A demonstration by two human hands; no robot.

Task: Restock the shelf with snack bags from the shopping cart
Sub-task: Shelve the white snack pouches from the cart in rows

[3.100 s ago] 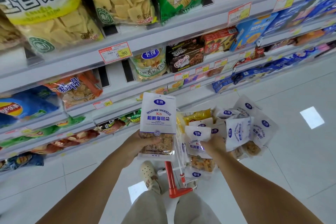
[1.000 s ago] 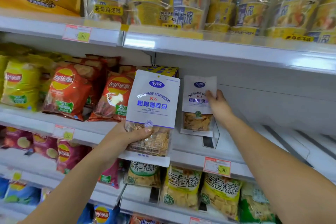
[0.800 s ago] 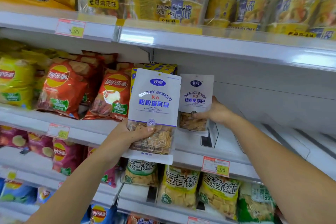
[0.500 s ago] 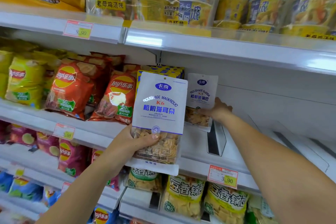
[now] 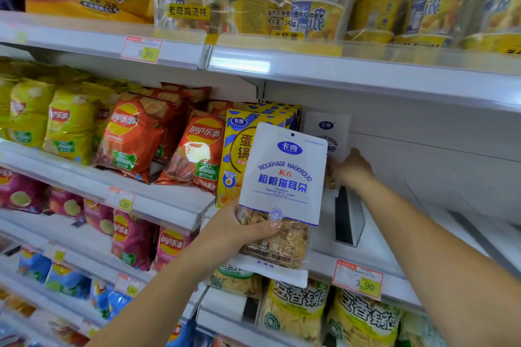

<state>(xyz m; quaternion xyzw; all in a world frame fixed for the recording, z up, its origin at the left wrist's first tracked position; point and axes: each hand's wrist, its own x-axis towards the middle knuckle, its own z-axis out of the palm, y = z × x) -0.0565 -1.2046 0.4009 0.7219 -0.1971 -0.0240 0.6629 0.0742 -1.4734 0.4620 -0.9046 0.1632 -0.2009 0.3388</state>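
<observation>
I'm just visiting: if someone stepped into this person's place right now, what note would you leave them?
Left hand: grips the white K6 snack bag with blue lettering by its clear lower part, held up in front of the shelf.
Right hand: holds a second white snack bag upright at the back of the white metal shelf, right of the yellow-and-blue bags; its fingers are partly hidden.
Done: one bag nearly placed.
Left: let go of that bag, then shelve the K6 bag. The cart is out of view.
</observation>
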